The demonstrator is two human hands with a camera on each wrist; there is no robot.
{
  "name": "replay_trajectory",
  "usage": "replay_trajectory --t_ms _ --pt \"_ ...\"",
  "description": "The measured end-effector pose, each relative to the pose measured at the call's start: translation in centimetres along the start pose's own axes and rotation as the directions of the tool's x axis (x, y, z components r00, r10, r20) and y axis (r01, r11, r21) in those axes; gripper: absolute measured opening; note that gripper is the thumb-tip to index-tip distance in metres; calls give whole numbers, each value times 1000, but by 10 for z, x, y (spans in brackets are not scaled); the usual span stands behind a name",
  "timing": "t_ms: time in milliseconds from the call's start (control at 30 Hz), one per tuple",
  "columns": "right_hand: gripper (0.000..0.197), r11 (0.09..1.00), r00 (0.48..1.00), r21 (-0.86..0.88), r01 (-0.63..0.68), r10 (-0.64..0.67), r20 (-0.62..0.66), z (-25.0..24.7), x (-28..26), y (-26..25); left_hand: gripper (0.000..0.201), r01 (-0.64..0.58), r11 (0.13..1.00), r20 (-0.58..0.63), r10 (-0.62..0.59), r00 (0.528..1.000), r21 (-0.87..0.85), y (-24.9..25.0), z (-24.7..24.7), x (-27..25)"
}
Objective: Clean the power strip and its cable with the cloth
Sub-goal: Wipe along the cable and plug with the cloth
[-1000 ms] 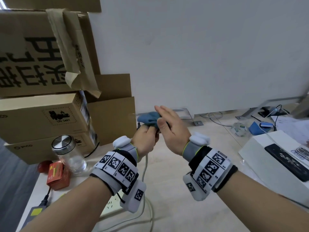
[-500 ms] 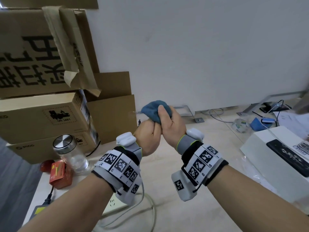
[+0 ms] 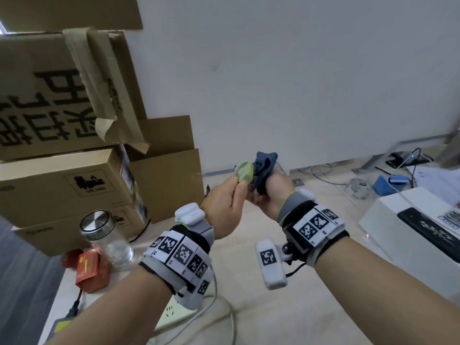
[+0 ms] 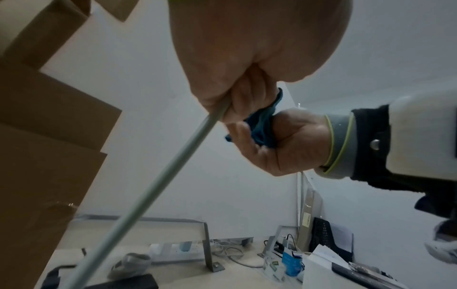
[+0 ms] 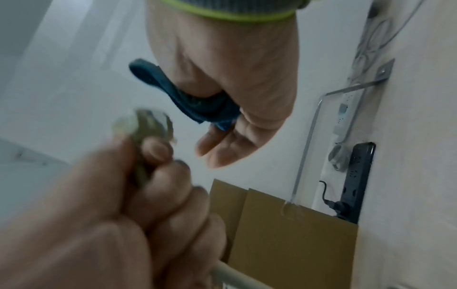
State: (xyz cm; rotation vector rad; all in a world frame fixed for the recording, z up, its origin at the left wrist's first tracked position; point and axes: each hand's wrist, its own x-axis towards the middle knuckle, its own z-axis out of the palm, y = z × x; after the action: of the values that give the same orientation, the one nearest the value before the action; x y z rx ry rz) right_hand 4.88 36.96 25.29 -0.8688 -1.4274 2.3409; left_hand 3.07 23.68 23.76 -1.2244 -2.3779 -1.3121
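Above the table my left hand [image 3: 224, 200] grips the pale plug [image 3: 245, 171] at the end of the grey-white cable [image 4: 173, 166], which runs down towards the table. The white power strip [image 3: 174, 311] lies on the table under my left wrist, partly hidden by it. My right hand [image 3: 273, 192] pinches the bunched blue cloth [image 3: 265, 165] just right of the plug, close to it. In the right wrist view the cloth [image 5: 188, 97] sits under the thumb, and the plug [image 5: 146, 125] is blurred in my left fingers.
Stacked cardboard boxes [image 3: 62, 183] fill the left. In front of them stand a glass jar with a metal lid [image 3: 107, 240] and a small red box [image 3: 89, 267]. A white box [image 3: 398, 220] carrying a black device sits at the right. Cables and a black strip [image 5: 358, 176] lie along the wall.
My hands were pressed together with the cloth wrapped over the plug. They have drawn slightly apart, the cloth has come off to the right, and the plug now shows.
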Motion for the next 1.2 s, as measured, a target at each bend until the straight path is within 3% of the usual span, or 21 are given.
replay_trajectory --t_ms 100,167,267,333,400,467,567,700,833,900,1000,1100,1167,1200 --pt "35 984 980 63 169 -162 -114 -9 -2 -11 31 78 997 -27 -78 997 18 -9 -2 0" --pt "20 936 928 -161 313 -337 -160 -11 -6 -16 28 128 991 -30 -127 991 36 -10 -2 1" --pt "9 717 812 -505 480 -581 -54 -5 -25 -12 27 132 990 -41 -129 991 59 -3 5 6" --pt "12 688 813 -476 548 -573 108 5 -32 0 25 126 990 -24 -125 992 59 -1 8 10" --pt "41 724 815 -376 578 -495 302 9 -31 12 24 174 984 12 -175 984 47 -1 9 15" --pt "57 708 795 -376 598 -468 385 8 -24 18 28 219 975 29 -220 975 29 -1 6 20" --pt "43 642 758 -404 651 -522 391 4 -21 16 30 234 971 22 -234 972 -43 -2 4 22" --pt "36 787 845 -315 531 -464 265 7 -21 11 31 124 992 74 -122 990 -20 -3 4 20" --pt "31 679 847 -515 523 -483 223 11 -16 7 29 32 994 140 -47 989 106 -2 2 20" --pt "36 694 864 -521 497 -450 224 12 -16 3 24 9 984 151 -36 988 176 -5 1 18" --pt "44 776 920 -496 390 -348 180 13 -10 1 29 -41 971 153 5 988 236 -8 -3 15" --pt "43 885 989 -442 145 -122 80 16 1 -1 29 -109 963 142 76 987 245 -14 -7 16" --pt "39 950 999 -312 26 -19 26 19 4 -7 28 -110 972 148 80 986 206 -17 -8 18" --pt "39 967 999 -252 32 -37 -17 19 5 -11 29 -89 982 153 64 986 167 -17 -7 18"
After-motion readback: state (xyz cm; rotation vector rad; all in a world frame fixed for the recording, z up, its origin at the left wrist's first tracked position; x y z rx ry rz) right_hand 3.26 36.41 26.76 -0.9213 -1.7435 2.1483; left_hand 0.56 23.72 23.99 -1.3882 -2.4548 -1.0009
